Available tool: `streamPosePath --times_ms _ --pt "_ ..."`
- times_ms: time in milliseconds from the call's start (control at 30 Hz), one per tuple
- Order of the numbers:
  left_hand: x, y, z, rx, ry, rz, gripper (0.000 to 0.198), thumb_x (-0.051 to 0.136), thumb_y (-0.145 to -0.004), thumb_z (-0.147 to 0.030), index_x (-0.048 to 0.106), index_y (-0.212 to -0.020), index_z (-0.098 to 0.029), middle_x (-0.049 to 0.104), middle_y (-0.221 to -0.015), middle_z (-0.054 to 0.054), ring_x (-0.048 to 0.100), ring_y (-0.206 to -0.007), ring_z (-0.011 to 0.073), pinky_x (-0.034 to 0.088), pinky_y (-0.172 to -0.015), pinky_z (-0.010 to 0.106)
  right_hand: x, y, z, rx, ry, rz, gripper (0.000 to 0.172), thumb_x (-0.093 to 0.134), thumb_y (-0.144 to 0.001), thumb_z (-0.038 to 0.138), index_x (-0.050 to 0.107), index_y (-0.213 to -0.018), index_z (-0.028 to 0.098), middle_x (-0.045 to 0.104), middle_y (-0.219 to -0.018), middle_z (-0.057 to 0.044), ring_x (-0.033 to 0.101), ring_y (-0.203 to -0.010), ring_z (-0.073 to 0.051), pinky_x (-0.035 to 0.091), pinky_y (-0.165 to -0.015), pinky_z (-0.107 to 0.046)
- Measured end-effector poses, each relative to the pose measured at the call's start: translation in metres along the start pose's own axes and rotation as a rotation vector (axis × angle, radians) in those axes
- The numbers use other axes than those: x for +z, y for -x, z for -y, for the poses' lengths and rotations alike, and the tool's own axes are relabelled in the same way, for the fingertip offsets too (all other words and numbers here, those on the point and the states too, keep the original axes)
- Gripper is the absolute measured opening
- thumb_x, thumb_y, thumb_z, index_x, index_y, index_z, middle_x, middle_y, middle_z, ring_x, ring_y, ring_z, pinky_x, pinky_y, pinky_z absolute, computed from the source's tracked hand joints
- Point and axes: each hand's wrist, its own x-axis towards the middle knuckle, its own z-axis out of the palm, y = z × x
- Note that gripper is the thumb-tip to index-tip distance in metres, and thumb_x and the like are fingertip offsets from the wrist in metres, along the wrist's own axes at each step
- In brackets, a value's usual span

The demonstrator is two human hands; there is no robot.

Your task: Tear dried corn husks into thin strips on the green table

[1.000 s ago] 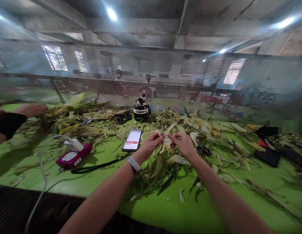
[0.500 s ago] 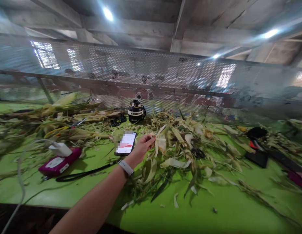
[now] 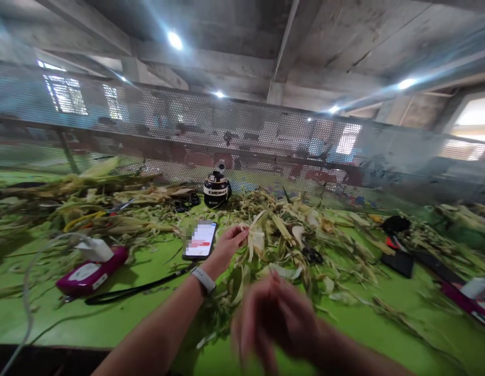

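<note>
My left hand (image 3: 229, 244), with a pale watch on its wrist, pinches a pale strip of corn husk (image 3: 257, 239) between thumb and fingertips at the edge of a husk heap. My right hand (image 3: 275, 316) is in front of the heap, nearer to me, and smeared by motion. Whether it holds anything I cannot make out. Beyond the hands, pale and green corn husks (image 3: 281, 224) lie tangled on the green table (image 3: 179, 334). Black-handled scissors (image 3: 311, 255) rest among them on the right.
A phone (image 3: 202, 240) with a lit screen lies left of my hand, near a black strap (image 3: 136, 291). A purple power bank (image 3: 91, 271) with a white plug sits further left. Behind stands a black bottle (image 3: 216, 190) before a perforated metal screen (image 3: 246, 122). More husks (image 3: 120, 190) cover the left back.
My right hand has come into view from the lower right. My left hand still pinches the husk in much the same place. The camera view has tilted slightly upward.
</note>
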Motion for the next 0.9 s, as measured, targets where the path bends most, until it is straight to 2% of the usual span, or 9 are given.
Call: streamPosePath --times_ms 67,167,233,300,467,567,633,767,900 --pt "0.000 0.002 -0.002 0.014 -0.003 0.001 0.031 0.077 -0.057 -0.038 0.058 -0.065 -0.015 0.052 -0.061 -0.004 0.043 -0.056 0.0070 0.032 -0.054 0.020 -0.014 -0.009 -0.004 -0.069 0.234 -0.094 0.029 0.048 -0.091 0.032 0.059 -0.112 0.016 0.063 -0.095 -0.007 0.059 -0.086 -0.019 0.048 -0.079 -0.038" --pt "0.001 0.003 -0.004 -0.005 -0.013 0.007 0.030 0.076 -0.057 -0.037 0.057 -0.066 -0.015 0.053 -0.063 -0.004 0.044 -0.059 0.0083 0.032 -0.056 0.021 -0.036 -0.019 -0.022 -0.231 0.988 -0.255 0.034 0.057 -0.080 0.024 0.060 -0.114 0.017 0.064 -0.092 -0.008 0.056 -0.087 -0.022 0.043 -0.082 -0.040" --pt "0.002 0.004 -0.003 -0.043 -0.007 0.011 0.031 0.076 -0.056 -0.037 0.057 -0.067 -0.016 0.053 -0.065 -0.004 0.045 -0.061 0.0088 0.033 -0.058 0.021 -0.045 -0.022 -0.038 -0.265 1.309 -0.175 0.041 0.057 -0.078 0.017 0.057 -0.119 0.015 0.064 -0.097 -0.011 0.055 -0.087 -0.024 0.043 -0.077 -0.038" --pt "0.002 0.003 -0.002 -0.066 -0.005 0.016 0.033 0.077 -0.054 -0.038 0.057 -0.068 -0.016 0.053 -0.066 -0.004 0.045 -0.062 0.0091 0.033 -0.058 0.022 -0.048 -0.022 -0.052 -0.301 1.455 -0.111 0.040 0.057 -0.079 0.016 0.057 -0.118 0.014 0.065 -0.095 -0.011 0.055 -0.084 -0.023 0.042 -0.073 -0.035" --pt "0.000 0.002 0.003 -0.060 -0.013 0.074 0.034 0.077 -0.056 -0.039 0.059 -0.072 -0.015 0.054 -0.069 -0.002 0.046 -0.064 0.0094 0.032 -0.059 0.022 -0.048 -0.018 -0.061 -0.395 1.502 -0.161 0.020 0.053 -0.085 0.015 0.064 -0.102 0.018 0.064 -0.083 -0.006 0.052 -0.076 -0.018 0.039 -0.069 -0.030" --pt "-0.001 0.003 0.004 -0.019 -0.070 0.117 0.034 0.075 -0.061 -0.042 0.059 -0.074 -0.015 0.054 -0.070 -0.002 0.045 -0.064 0.0095 0.033 -0.060 0.022 -0.050 -0.016 -0.059 -0.455 1.493 -0.243 0.022 0.052 -0.085 0.011 0.065 -0.099 0.020 0.063 -0.082 -0.005 0.052 -0.076 -0.018 0.038 -0.068 -0.029" --pt "-0.001 0.004 0.002 0.024 -0.146 0.141 0.034 0.073 -0.064 -0.043 0.059 -0.076 -0.014 0.054 -0.070 -0.002 0.044 -0.064 0.0093 0.032 -0.061 0.022 -0.052 -0.015 -0.057 -0.473 1.491 -0.353 0.021 0.053 -0.085 0.014 0.066 -0.100 0.022 0.063 -0.087 -0.006 0.053 -0.080 -0.019 0.039 -0.070 -0.030" --pt "0.002 0.007 0.000 0.086 -0.330 0.212 0.035 0.070 -0.067 -0.046 0.058 -0.073 -0.014 0.048 -0.064 -0.004 0.038 -0.061 0.0088 0.031 -0.059 0.022 -0.057 -0.016 -0.055 -0.453 1.483 -0.571 0.015 0.052 -0.089 0.024 0.066 -0.091 0.021 0.064 -0.097 -0.007 0.054 -0.092 -0.021 0.039 -0.081 -0.034" --pt "0.003 0.005 0.003 0.125 -0.396 0.283 0.039 0.068 -0.066 -0.051 0.058 -0.074 -0.015 0.048 -0.066 -0.003 0.041 -0.065 0.0106 0.035 -0.062 0.024 -0.061 -0.019 -0.060 -0.354 1.449 -0.581 0.017 0.048 -0.091 0.025 0.063 -0.087 0.019 0.067 -0.090 -0.007 0.056 -0.088 -0.021 0.038 -0.084 -0.035"
